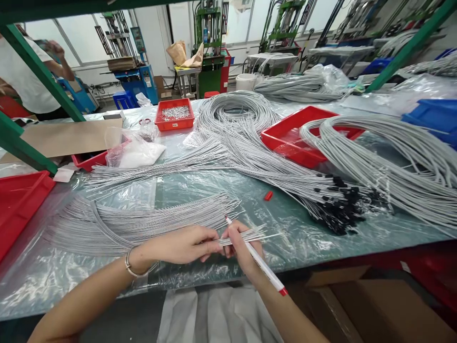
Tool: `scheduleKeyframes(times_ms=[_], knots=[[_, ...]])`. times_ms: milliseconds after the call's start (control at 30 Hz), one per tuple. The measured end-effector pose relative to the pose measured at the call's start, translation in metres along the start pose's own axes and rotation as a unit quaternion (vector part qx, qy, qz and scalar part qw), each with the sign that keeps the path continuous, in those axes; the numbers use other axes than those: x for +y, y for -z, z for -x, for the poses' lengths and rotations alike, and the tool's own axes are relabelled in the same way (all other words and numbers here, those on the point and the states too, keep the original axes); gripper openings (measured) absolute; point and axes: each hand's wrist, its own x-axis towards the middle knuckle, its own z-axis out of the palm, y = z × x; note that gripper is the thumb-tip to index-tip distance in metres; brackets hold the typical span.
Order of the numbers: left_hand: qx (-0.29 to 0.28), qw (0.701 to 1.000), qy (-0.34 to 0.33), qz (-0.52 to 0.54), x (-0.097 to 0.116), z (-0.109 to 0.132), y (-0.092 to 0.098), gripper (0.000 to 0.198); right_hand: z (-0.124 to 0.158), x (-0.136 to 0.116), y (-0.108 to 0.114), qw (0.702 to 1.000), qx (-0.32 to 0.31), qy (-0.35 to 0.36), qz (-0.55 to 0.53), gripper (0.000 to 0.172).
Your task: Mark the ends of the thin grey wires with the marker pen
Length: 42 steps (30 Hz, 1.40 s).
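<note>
My left hand pinches a small bunch of thin grey cables near their ends, close to the table's front edge. My right hand grips a white pen with a red cap, its tip up against the same cable ends. Just behind the hands lies a flat bundle of grey cables fanned out to the left. A red pen cap rests on the plastic sheet beyond the hands.
Large coils of grey cable with black plugs lie to the right over a red tray. More red trays: left, back with metal parts. A blue bin sits far right. A person stands at back left.
</note>
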Motion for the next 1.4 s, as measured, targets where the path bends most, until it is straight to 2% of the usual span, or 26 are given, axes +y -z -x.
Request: scheduleKeyframes(times_ms=[67, 133, 200, 267, 333, 433, 567, 700, 800, 900, 1033, 1133, 1200, 1300, 1333, 1400], knots=[[0.025, 1.000, -0.011, -0.007, 0.005, -0.005, -0.005, 0.036, 0.003, -0.003, 0.008, 0.999, 0.012, 0.027, 0.031, 0.027], [0.036, 0.999, -0.001, -0.016, 0.010, -0.005, -0.003, 0.036, 0.006, -0.007, 0.020, 0.990, 0.070, 0.094, 0.078, 0.026], [0.046, 0.999, 0.013, -0.023, 0.012, 0.000, 0.001, 0.036, 0.010, -0.012, 0.033, 0.960, 0.163, 0.175, 0.143, 0.028], [0.049, 0.998, 0.023, -0.030, 0.013, 0.004, 0.005, 0.037, 0.015, -0.017, 0.042, 0.918, 0.229, 0.232, 0.224, 0.030], [0.046, 0.998, 0.032, -0.032, 0.013, 0.006, 0.007, 0.037, 0.017, -0.022, 0.046, 0.881, 0.227, 0.267, 0.317, 0.036], [0.046, 0.998, 0.040, -0.036, 0.011, 0.003, 0.006, 0.038, 0.018, -0.023, 0.043, 0.838, 0.168, 0.314, 0.414, 0.049], [0.053, 0.997, 0.030, -0.041, 0.012, -0.005, 0.003, 0.040, 0.017, -0.016, 0.032, 0.804, 0.117, 0.358, 0.461, 0.061], [0.069, 0.996, -0.003, -0.054, 0.014, -0.010, 0.001, 0.038, 0.019, -0.012, 0.025, 0.820, 0.075, 0.347, 0.449, 0.063], [0.061, 0.997, -0.009, -0.056, 0.015, -0.011, 0.001, 0.037, 0.020, -0.015, 0.029, 0.841, 0.123, 0.313, 0.425, 0.064], [0.051, 0.997, -0.006, -0.059, 0.015, -0.010, 0.001, 0.038, 0.019, -0.021, 0.035, 0.834, 0.146, 0.321, 0.424, 0.065], [0.043, 0.998, -0.005, -0.040, 0.014, -0.011, 0.000, 0.037, 0.019, -0.024, 0.031, 0.819, 0.080, 0.358, 0.442, 0.065], [0.045, 0.998, -0.011, -0.032, 0.014, -0.013, -0.001, 0.037, 0.020, -0.023, 0.029, 0.826, 0.042, 0.356, 0.435, 0.065], [0.046, 0.998, -0.015, -0.029, 0.015, -0.013, -0.002, 0.037, 0.021, -0.022, 0.032, 0.851, 0.044, 0.325, 0.411, 0.058], [0.030, 0.999, -0.033, -0.021, 0.017, -0.015, -0.003, 0.036, 0.019, -0.024, 0.039, 0.918, 0.009, 0.221, 0.328, 0.021], [0.018, 0.999, -0.042, -0.023, 0.018, -0.015, -0.004, 0.036, 0.018, -0.025, 0.041, 0.938, -0.024, 0.175, 0.298, 0.019], [-0.004, 0.998, -0.056, -0.030, 0.019, -0.016, -0.006, 0.038, 0.017, -0.026, 0.041, 0.960, -0.089, 0.092, 0.248, 0.033]])
